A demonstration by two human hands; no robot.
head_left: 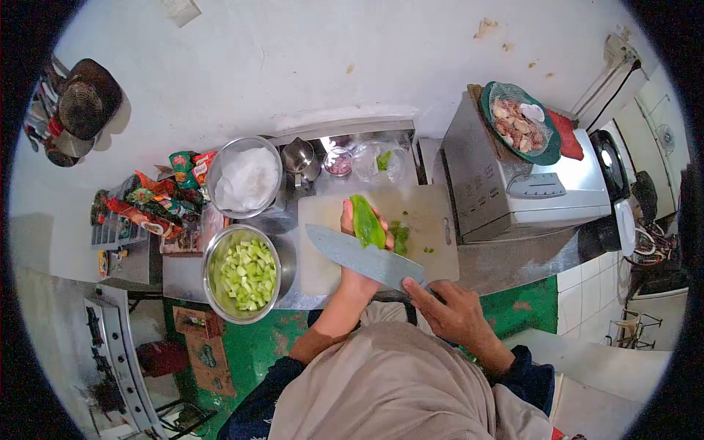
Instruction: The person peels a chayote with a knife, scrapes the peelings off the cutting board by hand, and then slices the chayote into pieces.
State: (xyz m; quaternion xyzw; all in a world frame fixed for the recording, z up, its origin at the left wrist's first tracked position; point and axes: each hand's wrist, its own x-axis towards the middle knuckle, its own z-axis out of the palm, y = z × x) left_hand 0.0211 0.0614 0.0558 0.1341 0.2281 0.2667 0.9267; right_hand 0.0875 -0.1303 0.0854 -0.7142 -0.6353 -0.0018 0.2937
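Note:
Over the white cutting board (317, 249), my left hand (359, 275) holds a green pepper piece (367, 221), its fingers wrapped around the underside. My right hand (449, 312) grips the handle of a large knife (359, 258). The wide blade points left and crosses in front of my left palm, by the lower end of the pepper. Small chopped green bits (398, 236) lie on the board to the right of the pepper. Left of the board, a metal bowl (210, 282) holds pale green cubes (248, 274).
Behind are a bowl with a white bag (248, 178), a metal pot (298, 157), a small bowl of chopped pink pieces (338, 163) and a plastic bag (396, 163). At right, a plate of meat (519, 125) stands on a white appliance (539, 202). Packets (150, 209) lie left.

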